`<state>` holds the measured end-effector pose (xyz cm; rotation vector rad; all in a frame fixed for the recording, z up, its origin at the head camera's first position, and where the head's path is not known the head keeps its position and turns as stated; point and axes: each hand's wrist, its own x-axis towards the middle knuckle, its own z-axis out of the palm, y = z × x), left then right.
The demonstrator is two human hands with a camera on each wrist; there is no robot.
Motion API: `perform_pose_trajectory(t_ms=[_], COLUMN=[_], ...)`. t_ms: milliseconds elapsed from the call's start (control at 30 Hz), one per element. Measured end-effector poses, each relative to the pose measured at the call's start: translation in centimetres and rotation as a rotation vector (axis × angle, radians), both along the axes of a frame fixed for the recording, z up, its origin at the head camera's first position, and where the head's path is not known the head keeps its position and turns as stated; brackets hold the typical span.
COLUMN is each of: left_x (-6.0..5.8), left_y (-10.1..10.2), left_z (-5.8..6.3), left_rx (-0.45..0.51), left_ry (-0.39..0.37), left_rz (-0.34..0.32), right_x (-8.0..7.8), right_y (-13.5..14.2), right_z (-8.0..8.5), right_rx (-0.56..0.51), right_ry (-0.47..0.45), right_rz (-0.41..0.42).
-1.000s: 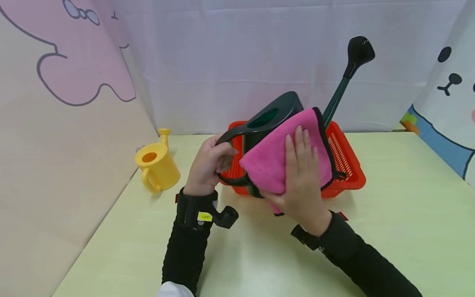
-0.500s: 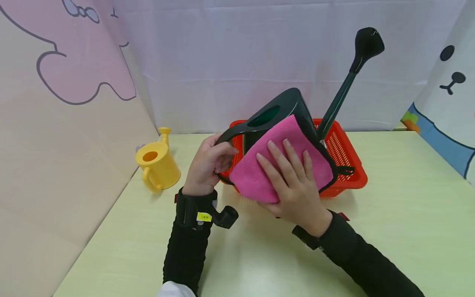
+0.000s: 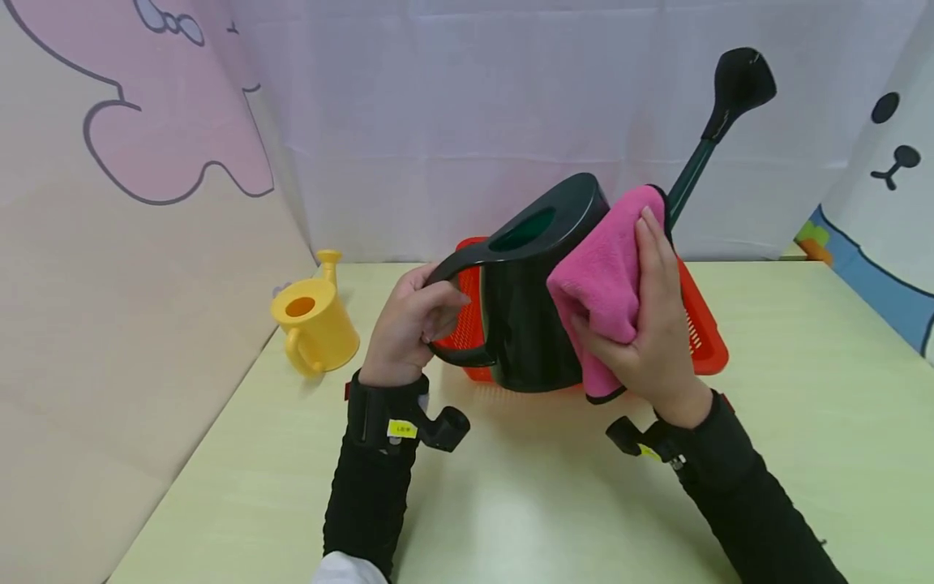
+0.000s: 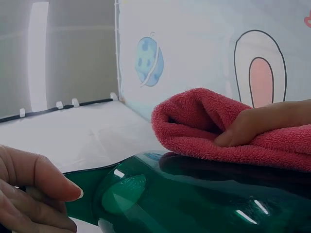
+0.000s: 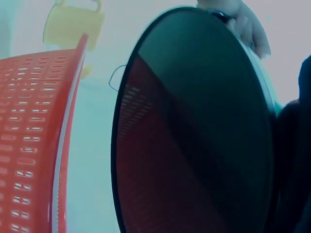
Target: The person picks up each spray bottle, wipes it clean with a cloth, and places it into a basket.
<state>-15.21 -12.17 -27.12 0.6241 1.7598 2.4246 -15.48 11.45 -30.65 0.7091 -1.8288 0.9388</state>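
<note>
My left hand [image 3: 410,323] grips the handle of a dark green watering can [image 3: 531,324], which is tilted above the table. Its long spout with a black sprinkler head [image 3: 743,81] points up to the right. Against the can's right side, my right hand [image 3: 657,320] holds a folded pink cloth [image 3: 609,272], the thumb tucked into the cloth's bunched edge. In the left wrist view the red-looking cloth [image 4: 194,128] lies on the can's shiny side [image 4: 194,194]. The can's flat round base [image 5: 194,107] fills the middle of the right wrist view. The cloth hides the spout's lower end.
A red plastic basket [image 3: 704,328] stands behind the can, partly hidden by it. On the left of the table [image 3: 511,503] sits a small yellow watering can [image 3: 321,328]. A white curtain [image 3: 467,105] hangs along the table's back edge.
My right hand has slid the cloth from the can's front to its right side, and the cloth is more bunched. The spout now points further right. My left hand keeps its grip on the handle.
</note>
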Motion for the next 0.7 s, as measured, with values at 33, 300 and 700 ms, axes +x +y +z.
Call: perform_pose_trajectory(t_ms=[33,300,700], left_x=[0.0,-0.4,-0.3], left_y=[0.0,0.4,0.5], left_z=[0.0,-0.3,-0.2], left_rx=[-0.001,-0.002,-0.02], left_ry=[0.002,-0.007,-0.016], left_rz=[-0.002,-0.001,0.042], right_x=[-0.1,-0.6,-0.2], right_y=[0.3,1.3,-1.7], right_z=[0.0,0.4,-1.7], right_rx=[-0.007,0.034,0.132], right_ry=[-0.028,-0.168,0.09], right_rz=[0.016,0.089,-0.083])
